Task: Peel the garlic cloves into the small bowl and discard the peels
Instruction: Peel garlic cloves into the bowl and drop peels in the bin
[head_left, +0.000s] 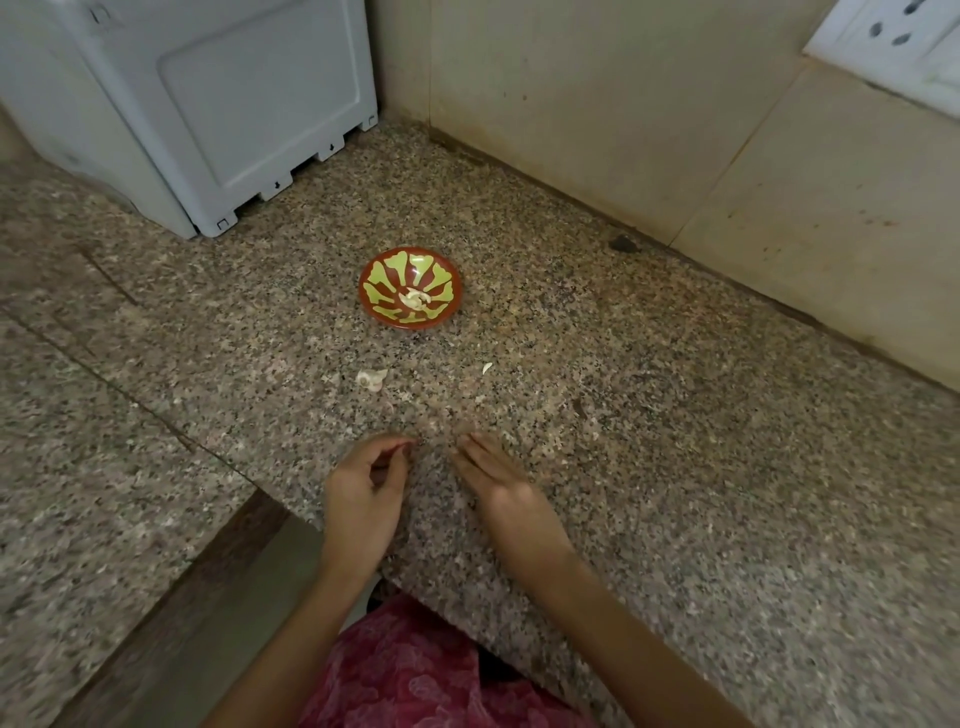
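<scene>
My right hand (498, 483) lies flat on the counter (675, 467), fingers straight and together, holding nothing. My left hand (363, 493) sits beside it at the counter's edge, fingers curled with thumb and forefinger tips close. I cannot tell if a bit of skin is pinched there.

The bowl (387, 317) stands well ahead of me with pale cloves (415, 299) at its bottom. Between it and my hands lies a crumpled peel (371, 378), with a smaller scrap (487, 368) off to its right.

I judge the peels papery, nearly weightless and brittle, likely to cling to damp fingers or drift on a breath. The big one I would pinch by its raised curl. The scrap lies too flat for that, so I would sweep it with my flat right palm toward my cupped left. The cloves look firm and smooth, probably a little sticky.
</scene>
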